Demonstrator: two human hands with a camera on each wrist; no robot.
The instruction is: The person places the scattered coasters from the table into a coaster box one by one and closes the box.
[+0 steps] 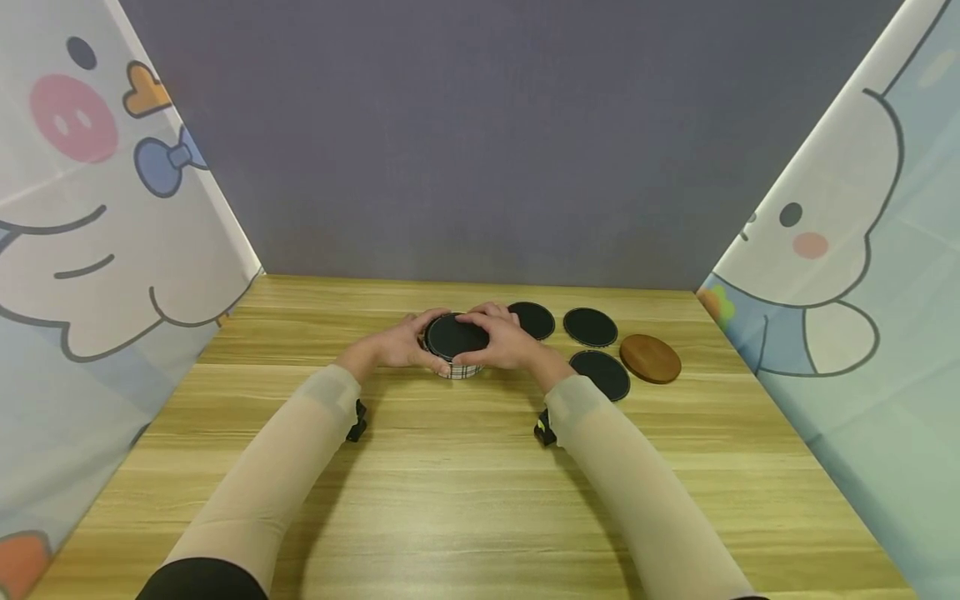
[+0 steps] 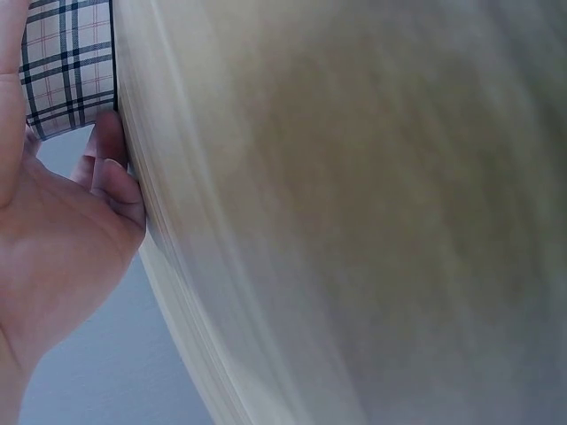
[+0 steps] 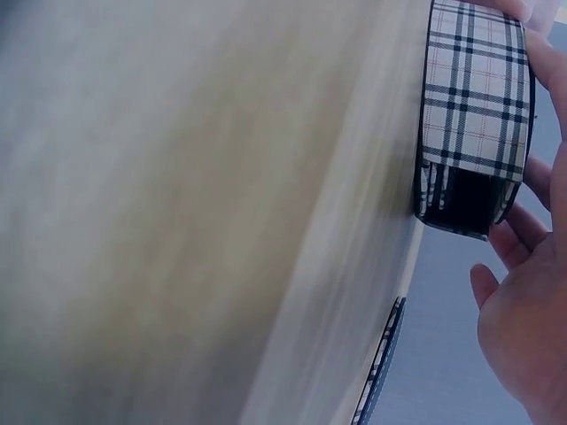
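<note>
Nearest to me, my two pale sleeves (image 1: 270, 475) are stretching forward over the wood-grain table (image 1: 450, 517), and a small dark device is showing at each wrist. Beyond the cuffs, my left hand (image 1: 401, 343) and my right hand (image 1: 510, 342) are facing each other and gripping the round plaid holder (image 1: 460, 372) between them. My left thumb and fingers are curving around its left side, and my right thumb and fingers are curving around its right side, both thumbs lying on the side toward me. The holder is sitting on the table, its flat black top (image 1: 457, 336) facing upward; from the right wrist I am seeing a dark opening (image 3: 469, 197) in its plaid wall. To the right of my right hand, one black disc (image 1: 600, 374) is lying flat, with a brown wooden disc (image 1: 650, 358) just beside it. A little farther back, a second black disc (image 1: 591, 327) is lying, and a third black disc (image 1: 536, 322) is resting close by my right fingers. Behind everything a grey panel (image 1: 480, 142) is standing, and printed cartoon cloths (image 1: 817, 292) are flanking it on both sides.
</note>
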